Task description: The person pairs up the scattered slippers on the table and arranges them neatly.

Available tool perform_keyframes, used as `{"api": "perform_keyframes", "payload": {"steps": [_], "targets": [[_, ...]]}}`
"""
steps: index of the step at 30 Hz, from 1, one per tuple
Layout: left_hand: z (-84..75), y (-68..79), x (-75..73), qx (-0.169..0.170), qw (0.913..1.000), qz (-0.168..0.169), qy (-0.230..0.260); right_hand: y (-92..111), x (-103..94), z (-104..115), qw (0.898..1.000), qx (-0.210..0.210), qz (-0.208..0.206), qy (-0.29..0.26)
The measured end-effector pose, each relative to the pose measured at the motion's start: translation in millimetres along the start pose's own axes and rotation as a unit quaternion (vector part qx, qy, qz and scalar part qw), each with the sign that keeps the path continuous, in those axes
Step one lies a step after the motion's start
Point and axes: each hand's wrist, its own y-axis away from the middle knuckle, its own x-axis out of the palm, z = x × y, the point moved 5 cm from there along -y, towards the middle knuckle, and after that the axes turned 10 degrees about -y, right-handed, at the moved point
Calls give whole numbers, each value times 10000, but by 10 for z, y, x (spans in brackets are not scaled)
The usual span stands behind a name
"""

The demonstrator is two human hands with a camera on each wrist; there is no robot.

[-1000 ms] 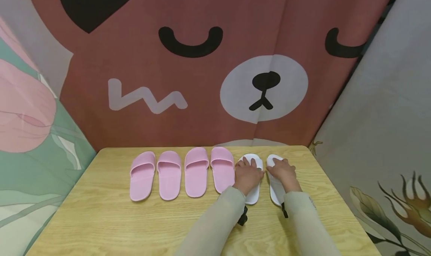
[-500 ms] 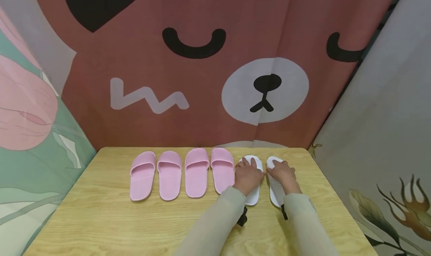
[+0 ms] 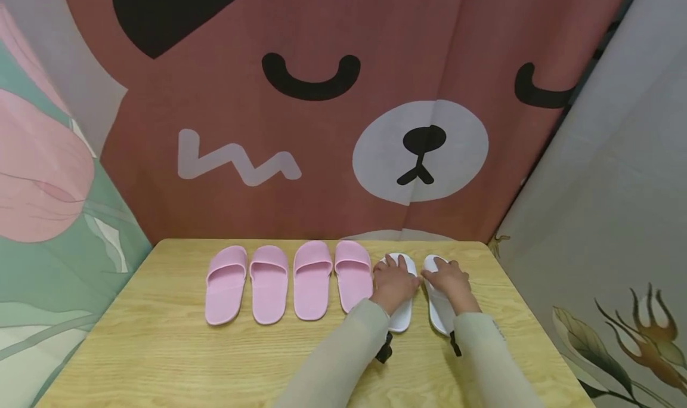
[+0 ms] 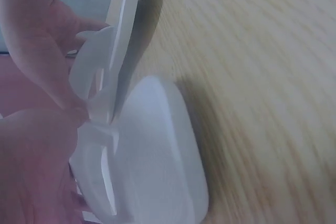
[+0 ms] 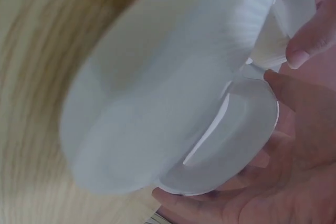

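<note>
Two white slippers stand side by side at the right of the row, toes toward the back wall. My left hand (image 3: 396, 283) lies over the strap of the left white slipper (image 3: 401, 323), thumb on its right side and fingers across the top. Over the right white slipper (image 3: 440, 312) is my right hand (image 3: 452, 281), thumb at the inner edge, fingers over the outer side. In the right wrist view, thumb and fingers of my right hand (image 5: 278, 182) span the strap. The straps are mostly hidden by the hands in the head view; both soles appear to lie flat.
Several pink slippers (image 3: 270, 294) line up to the left, the nearest (image 3: 354, 286) close beside my left hand. All stand on a wooden table (image 3: 214, 366). A bear-print curtain (image 3: 311, 205) hangs at the back edge, with a patterned drape (image 3: 617, 205) on the right.
The head view has shifted slightly. Both hands stay on the white slippers, with no clear movement of the slippers against the table.
</note>
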Motion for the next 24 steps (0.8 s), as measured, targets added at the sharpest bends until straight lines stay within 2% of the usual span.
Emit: {"api": "perform_keyframes", "payload": {"steps": [7,13,24], "targets": [[49,46,-144,-27,9998,-140,150,-3,-116,48,9998,126,151,23],[73,75,-261,38,9998,-98,142,-28,-190,117,9996,177,209,98],[41,141,-479,505,9984,73,258,-17,-346,199,9991,40,302,278]]}}
